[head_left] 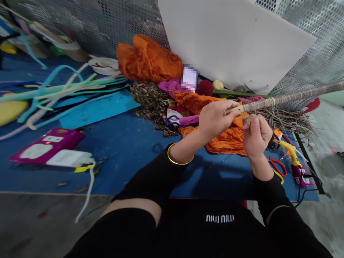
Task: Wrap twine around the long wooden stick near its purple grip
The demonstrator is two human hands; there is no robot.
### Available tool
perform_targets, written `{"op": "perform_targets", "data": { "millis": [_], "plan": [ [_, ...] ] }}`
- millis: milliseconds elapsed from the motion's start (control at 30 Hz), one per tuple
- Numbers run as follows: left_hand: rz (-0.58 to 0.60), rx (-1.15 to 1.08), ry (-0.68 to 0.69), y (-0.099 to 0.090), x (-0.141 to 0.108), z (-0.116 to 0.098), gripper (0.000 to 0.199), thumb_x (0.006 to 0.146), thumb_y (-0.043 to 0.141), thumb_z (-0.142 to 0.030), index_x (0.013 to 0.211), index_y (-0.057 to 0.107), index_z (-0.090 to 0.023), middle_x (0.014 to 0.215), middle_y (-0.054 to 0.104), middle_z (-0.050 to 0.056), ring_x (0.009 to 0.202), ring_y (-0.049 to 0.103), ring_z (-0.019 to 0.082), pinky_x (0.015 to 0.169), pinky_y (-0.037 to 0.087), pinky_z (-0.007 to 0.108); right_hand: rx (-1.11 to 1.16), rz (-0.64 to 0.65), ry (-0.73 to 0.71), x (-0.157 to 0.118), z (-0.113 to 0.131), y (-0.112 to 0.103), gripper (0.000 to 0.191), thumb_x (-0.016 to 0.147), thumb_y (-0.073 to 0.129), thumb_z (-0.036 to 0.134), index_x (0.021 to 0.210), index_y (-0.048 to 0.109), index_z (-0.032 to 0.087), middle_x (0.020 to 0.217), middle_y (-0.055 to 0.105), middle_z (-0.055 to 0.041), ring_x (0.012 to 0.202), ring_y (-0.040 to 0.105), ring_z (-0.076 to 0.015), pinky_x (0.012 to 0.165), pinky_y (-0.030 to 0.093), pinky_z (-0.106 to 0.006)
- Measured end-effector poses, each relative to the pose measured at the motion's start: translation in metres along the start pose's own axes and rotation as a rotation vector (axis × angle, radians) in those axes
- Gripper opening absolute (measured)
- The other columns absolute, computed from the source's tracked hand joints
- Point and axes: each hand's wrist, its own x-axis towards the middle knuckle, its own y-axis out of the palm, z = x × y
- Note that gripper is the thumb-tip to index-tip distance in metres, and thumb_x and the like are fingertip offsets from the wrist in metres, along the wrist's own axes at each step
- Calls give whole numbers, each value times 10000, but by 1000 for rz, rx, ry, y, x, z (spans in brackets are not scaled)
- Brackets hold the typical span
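My left hand (216,118), with a gold bangle on its wrist, is closed on the near end of a long pole (282,100) bound round with a brownish-grey wrapping. From that grip the pole slants up to the right edge of the view. Just below the pole's end, my right hand (256,132) is pinched together; a small tan piece seems to show at its fingertips, too blurred to name. Under both hands lies crumpled orange cloth (228,141) on the blue table (134,157).
Dried leaves (150,104) and thin twigs (291,120) are heaped behind the hands. A yellow glue gun (291,150) and red-handled scissors (278,166) lie at right. Coloured foam strips (67,86) and a purple power strip (51,143) with a white plug lie at left. White board (228,39) leans behind.
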Motion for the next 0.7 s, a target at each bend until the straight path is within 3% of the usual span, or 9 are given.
{"op": "perform_targets", "data": {
  "millis": [333, 433, 500, 600, 700],
  "plan": [
    [11, 47, 46, 7, -2, 8, 241, 945, 690, -369, 1094, 838, -252, 1082, 834, 48, 977, 765, 226, 827, 544, 291, -190, 170, -224, -10, 12, 0, 333, 1073, 498, 306, 761, 578, 224, 689, 581, 9, 647, 543, -126, 643, 462, -308],
    [27, 118, 28, 5, 0, 8, 236, 947, 674, -356, 1084, 837, -254, 1099, 829, 41, 1009, 759, 238, 837, 538, 299, -199, 269, -308, -1, 13, -5, 328, 1080, 478, 315, 785, 585, 222, 719, 604, 2, 712, 601, -144, 756, 514, -349],
    [43, 180, 22, 3, 1, 6, 239, 960, 641, -347, 1071, 834, -259, 1066, 829, 34, 984, 753, 234, 809, 530, 298, -197, 302, -359, 7, 14, -12, 319, 1080, 485, 335, 808, 609, 222, 826, 659, -18, 860, 675, -173, 867, 543, -394],
    [54, 270, 15, 0, 2, 4, 235, 962, 625, -325, 1066, 826, -260, 1046, 824, 35, 958, 742, 229, 773, 511, 296, -235, 258, -320, 18, 14, -25, 333, 1068, 521, 399, 816, 649, 223, 989, 667, -47, 998, 681, -197, 934, 563, -418],
    [79, 326, 26, 0, 2, 3, 217, 955, 633, -321, 1042, 824, -263, 1033, 819, 34, 955, 734, 234, 756, 493, 305, -278, 230, -256, 26, 12, -36, 359, 1066, 525, 437, 810, 667, 228, 894, 628, -32, 910, 653, -176, 892, 575, -392]
  ]
}}
